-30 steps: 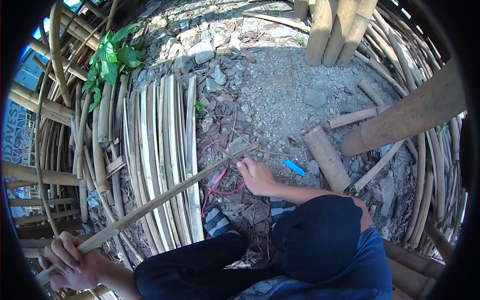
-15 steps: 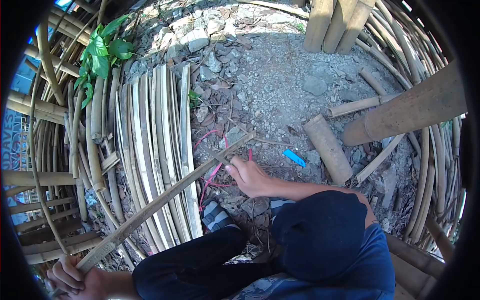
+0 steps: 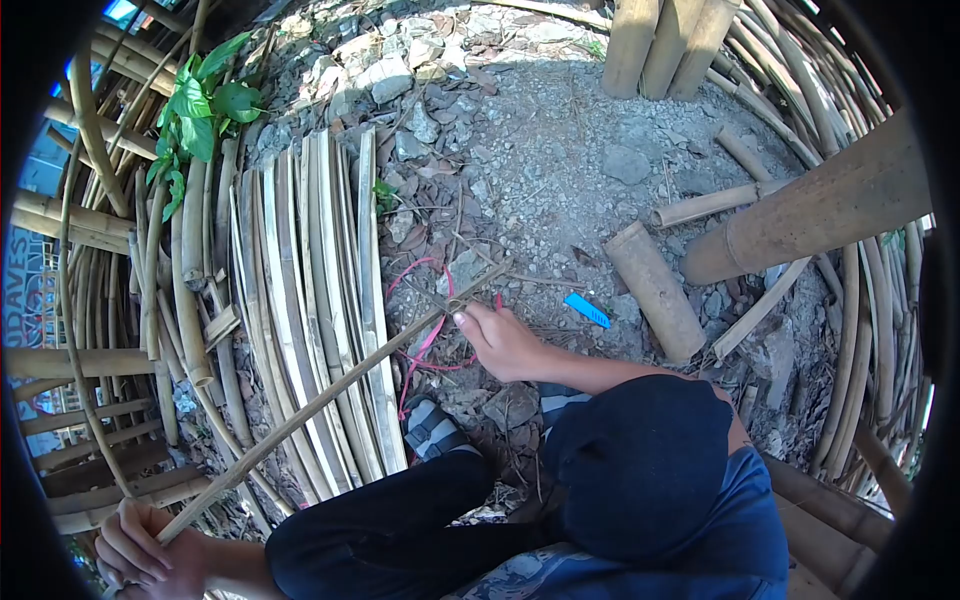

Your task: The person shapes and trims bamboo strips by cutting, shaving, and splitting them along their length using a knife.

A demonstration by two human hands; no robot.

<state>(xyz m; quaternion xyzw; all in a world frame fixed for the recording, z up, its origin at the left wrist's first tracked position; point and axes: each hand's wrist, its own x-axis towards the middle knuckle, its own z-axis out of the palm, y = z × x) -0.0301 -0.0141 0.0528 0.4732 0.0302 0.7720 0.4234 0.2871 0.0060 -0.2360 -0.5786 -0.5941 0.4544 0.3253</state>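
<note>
What left hand (image 3: 138, 548) holds seems bamboo (image 3: 350, 378).

This is an outdoor bamboo-working yard: stony ground (image 3: 560, 170) littered with dry leaves, and sunlight falling beyond the hands. The right hand (image 3: 498, 343) and left hand (image 3: 135, 550) grip a long bamboo strip (image 3: 335, 388); split lengths (image 3: 315, 270) lie side by side just past it. Whole poles (image 3: 192, 225) crowd the left side, near a leafy plant (image 3: 200, 110). Cut pieces (image 3: 655, 290) and thick bamboo posts (image 3: 815, 215) stand or lie to the right of the right hand.
</note>
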